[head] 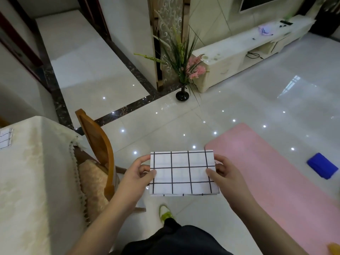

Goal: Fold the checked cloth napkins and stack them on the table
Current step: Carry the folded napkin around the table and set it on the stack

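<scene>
A white napkin with black checks (182, 173), folded into a flat rectangle, hangs in the air in front of me above the floor. My left hand (137, 174) pinches its left edge, thumb on top. My right hand (223, 174) pinches its right edge the same way. Another checked napkin (5, 138) lies on the cream-clothed table (24, 181) at the far left, cut off by the frame edge.
A wooden chair (97, 148) with a cushioned seat stands pushed against the table's right side. A pink mat (266, 162) covers the floor at right, with a folded blue cloth (322, 165) on it. A black vase of plants (182, 94) stands farther back.
</scene>
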{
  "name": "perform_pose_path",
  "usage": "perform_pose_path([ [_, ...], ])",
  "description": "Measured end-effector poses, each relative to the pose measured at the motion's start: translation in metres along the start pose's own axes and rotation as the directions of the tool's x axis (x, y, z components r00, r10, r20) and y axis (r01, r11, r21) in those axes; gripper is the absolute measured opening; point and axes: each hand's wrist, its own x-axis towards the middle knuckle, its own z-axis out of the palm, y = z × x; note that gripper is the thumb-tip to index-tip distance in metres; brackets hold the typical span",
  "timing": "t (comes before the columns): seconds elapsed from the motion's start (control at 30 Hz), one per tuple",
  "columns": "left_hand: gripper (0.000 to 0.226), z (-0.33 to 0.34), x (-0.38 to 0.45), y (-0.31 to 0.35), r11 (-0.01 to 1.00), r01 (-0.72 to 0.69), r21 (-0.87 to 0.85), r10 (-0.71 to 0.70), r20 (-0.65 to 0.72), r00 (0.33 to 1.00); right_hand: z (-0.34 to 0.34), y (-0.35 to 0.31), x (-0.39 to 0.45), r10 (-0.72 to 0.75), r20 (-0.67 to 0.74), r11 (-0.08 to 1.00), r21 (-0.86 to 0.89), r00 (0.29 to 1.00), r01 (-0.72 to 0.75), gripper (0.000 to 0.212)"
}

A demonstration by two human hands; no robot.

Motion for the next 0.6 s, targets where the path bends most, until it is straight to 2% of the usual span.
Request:
perform_pose_path([
  [0.33,0.044,-0.029,0.1,0.06,1.0,-0.016,0.003,0.016,-0.037,0.999,0.031,-0.057,0.123,0.016,0.059,1.0,0.01,0.998,-0.017,0.037],
  [0.6,0.044,-0.05,0.176,0.087,0.999,0.023,-0.029,-0.027,-0.155,0.987,0.063,-0.089,0.24,0.008,0.206,1.0,-0.017,0.978,-0.004,0.037],
])
